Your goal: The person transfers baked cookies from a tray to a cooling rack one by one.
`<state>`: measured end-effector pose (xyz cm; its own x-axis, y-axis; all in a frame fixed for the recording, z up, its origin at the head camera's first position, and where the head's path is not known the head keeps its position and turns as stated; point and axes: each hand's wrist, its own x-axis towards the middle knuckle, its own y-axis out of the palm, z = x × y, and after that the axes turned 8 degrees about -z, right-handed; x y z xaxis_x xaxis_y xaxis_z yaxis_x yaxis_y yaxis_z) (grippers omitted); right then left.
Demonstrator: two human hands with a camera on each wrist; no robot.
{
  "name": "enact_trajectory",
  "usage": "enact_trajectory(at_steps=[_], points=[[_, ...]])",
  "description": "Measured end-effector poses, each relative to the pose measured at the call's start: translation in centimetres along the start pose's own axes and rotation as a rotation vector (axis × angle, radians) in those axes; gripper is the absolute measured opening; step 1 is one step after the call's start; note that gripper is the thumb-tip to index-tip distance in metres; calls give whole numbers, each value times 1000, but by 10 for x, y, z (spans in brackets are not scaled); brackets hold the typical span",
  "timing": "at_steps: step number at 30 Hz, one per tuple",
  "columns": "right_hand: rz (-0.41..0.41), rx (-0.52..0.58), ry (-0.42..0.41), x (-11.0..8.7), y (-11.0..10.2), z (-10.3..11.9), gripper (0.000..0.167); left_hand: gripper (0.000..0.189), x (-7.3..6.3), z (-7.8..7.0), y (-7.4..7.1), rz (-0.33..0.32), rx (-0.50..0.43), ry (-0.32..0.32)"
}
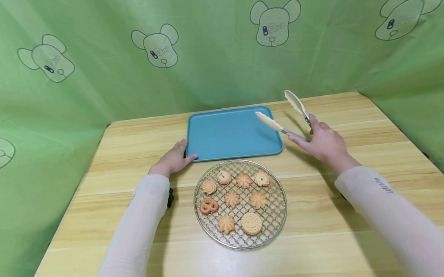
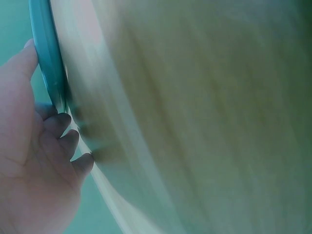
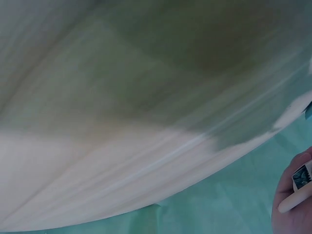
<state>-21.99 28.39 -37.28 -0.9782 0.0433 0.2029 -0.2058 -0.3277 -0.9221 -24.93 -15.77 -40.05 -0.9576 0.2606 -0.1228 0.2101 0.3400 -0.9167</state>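
Observation:
At the left front corner of a blue tray [image 1: 233, 134] is my left hand [image 1: 173, 157], thumb on the rim and fingers curled at the edge, gripping it; the left wrist view shows the tray's edge [image 2: 51, 53] between thumb and fingers. My right hand [image 1: 325, 142] holds a pair of tongs [image 1: 295, 135] by the arms. Their pale scalloped tips are spread wide with nothing between them, one overlapping the tray's right side in the head view. In the right wrist view only part of my right hand [image 3: 287, 195] shows at the edge.
In front of the tray lies a round wire rack [image 1: 274, 218] bearing several cookies, among them a pretzel-shaped one [image 1: 209, 206] and a round dotted one [image 1: 252, 223]. They rest on a wooden table [image 1: 321, 245], with a green curtain [image 1: 212, 81] behind.

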Motion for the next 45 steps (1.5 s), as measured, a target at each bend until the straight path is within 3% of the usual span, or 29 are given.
enact_trajectory(at_steps=[15,25,45], points=[[5,-20,153,7,6,8,121,83,0,0,0,5,-10,-5],[28,-47,241,10,8,-2,126,83,1,1,0,6,-8,-3],[55,-176,254,7,14,-8,126,83,2,3,1,3,-9,0]])
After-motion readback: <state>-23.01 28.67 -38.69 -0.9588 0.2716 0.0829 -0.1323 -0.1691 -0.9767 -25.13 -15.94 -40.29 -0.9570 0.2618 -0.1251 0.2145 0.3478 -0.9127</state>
